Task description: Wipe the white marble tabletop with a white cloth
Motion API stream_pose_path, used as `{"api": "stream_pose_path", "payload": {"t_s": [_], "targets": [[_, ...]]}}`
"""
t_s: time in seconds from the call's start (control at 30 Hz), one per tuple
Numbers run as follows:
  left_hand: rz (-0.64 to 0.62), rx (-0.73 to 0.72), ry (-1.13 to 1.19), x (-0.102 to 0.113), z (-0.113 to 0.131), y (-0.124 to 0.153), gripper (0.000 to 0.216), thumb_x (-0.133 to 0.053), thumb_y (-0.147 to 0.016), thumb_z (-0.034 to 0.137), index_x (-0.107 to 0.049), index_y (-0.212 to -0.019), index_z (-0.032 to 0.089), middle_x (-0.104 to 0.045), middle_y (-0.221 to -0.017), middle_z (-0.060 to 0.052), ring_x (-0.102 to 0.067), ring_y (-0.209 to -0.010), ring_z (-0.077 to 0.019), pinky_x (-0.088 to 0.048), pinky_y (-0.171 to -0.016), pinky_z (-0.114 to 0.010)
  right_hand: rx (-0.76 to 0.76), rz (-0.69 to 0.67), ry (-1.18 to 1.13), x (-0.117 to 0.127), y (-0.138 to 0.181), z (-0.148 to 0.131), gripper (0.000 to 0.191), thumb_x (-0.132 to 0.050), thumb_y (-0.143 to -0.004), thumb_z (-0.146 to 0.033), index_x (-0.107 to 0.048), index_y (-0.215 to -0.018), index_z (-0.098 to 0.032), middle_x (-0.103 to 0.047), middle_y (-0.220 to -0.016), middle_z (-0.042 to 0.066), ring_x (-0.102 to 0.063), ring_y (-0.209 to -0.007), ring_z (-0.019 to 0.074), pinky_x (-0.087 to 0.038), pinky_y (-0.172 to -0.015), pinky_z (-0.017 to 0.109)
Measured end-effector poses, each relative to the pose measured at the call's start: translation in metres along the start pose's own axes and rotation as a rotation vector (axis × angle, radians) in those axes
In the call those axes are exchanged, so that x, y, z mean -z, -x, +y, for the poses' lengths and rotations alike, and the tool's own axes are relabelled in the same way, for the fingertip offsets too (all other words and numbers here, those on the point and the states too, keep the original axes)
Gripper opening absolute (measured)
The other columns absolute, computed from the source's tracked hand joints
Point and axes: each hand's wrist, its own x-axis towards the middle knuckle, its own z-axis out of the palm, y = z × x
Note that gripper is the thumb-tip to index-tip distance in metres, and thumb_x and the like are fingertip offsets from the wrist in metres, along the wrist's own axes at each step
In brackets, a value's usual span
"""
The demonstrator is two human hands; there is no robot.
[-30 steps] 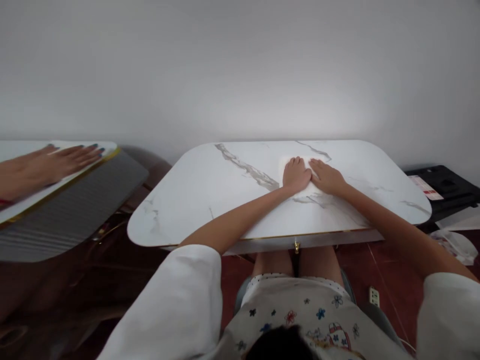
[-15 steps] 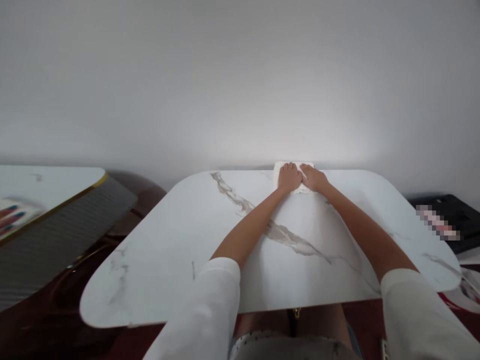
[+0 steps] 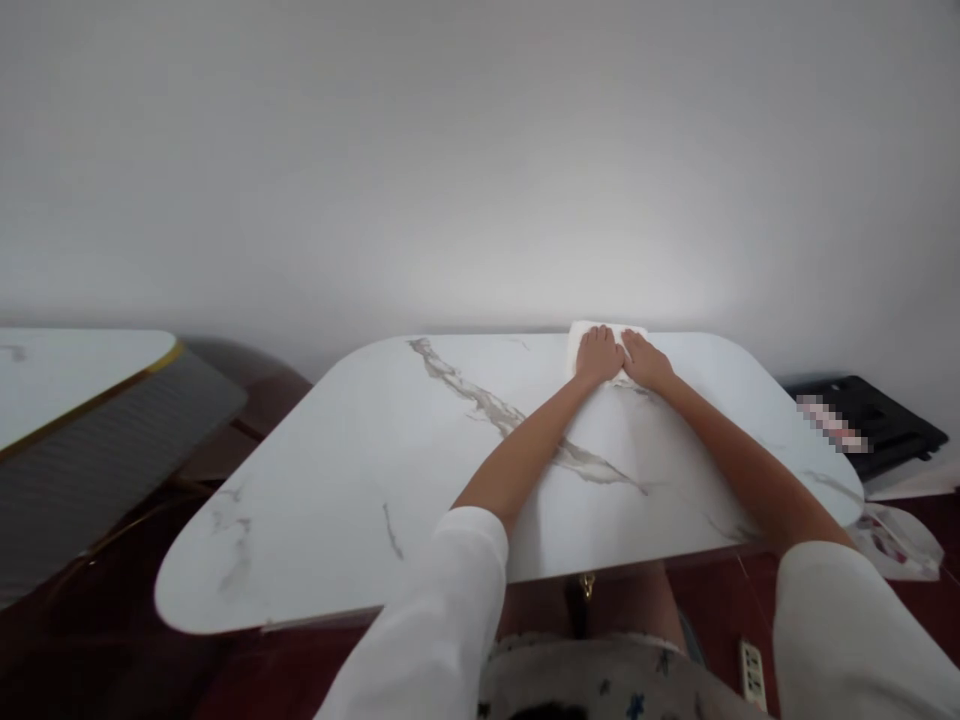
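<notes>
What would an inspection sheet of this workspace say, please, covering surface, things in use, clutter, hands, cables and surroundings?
Surface: white table, grey-brown veining, rounded corners.
Things in use: white cloth at the table's far edge.
Clutter: black case-like object and clear plastic bag, both on the right.
Hands: left hand and right hand, close together on the cloth.
Cables: nothing seen; power strip below.
Surroundings: pale wall behind, second table on the left.

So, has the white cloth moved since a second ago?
Yes, forward: the white cloth now reaches the far edge of the marbled table; a second ago it lay short of that edge.
</notes>
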Motion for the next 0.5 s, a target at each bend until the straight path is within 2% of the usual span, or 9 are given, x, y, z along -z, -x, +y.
{"api": "stream_pose_path", "payload": {"t_s": [0.17, 0.33, 0.5], "targets": [[-0.033, -0.059, 0.023, 0.017, 0.016, 0.039, 0.043, -0.029, -0.092, 0.022, -0.043, -0.128, 0.002, -0.044, -0.136, -0.019, -0.037, -0.127, -0.0271, -0.027, -0.105, -0.039, -0.041, -0.02, 0.014, 0.019, 0.045, -0.019, 0.055, -0.024, -0.094, -0.034, -0.036, -0.138, -0.004, -0.036, -0.145, 0.016, -0.032, -0.134, 0.0256, -0.028, -0.109, 0.039], [-0.073, -0.023, 0.071, 0.037, 0.03, 0.084, 0.043, -0.029, -0.091, 0.02, -0.043, -0.129, 0.006, -0.043, -0.138, -0.016, -0.036, -0.129, -0.0262, -0.027, -0.107, -0.039, -0.037, -0.07, 0.004, 0.043, 0.093, -0.045, 0.055, -0.027, -0.093, -0.031, -0.034, -0.14, -0.003, -0.033, -0.147, 0.015, -0.03, -0.135, 0.0267, -0.028, -0.109, 0.04], [-0.119, 0.019, 0.099, 0.063, 0.033, 0.152, 0.048, -0.031, -0.088, 0.019, -0.038, -0.134, 0.008, -0.039, -0.143, -0.015, -0.031, -0.134, -0.0257, -0.026, -0.109, -0.04, 0.041, -0.057, -0.041, 0.065, 0.151, -0.081, 0.056, -0.031, -0.09, -0.033, -0.033, -0.141, -0.01, -0.033, -0.147, 0.011, -0.029, -0.136, 0.0257, -0.03, -0.109, 0.042]]}}
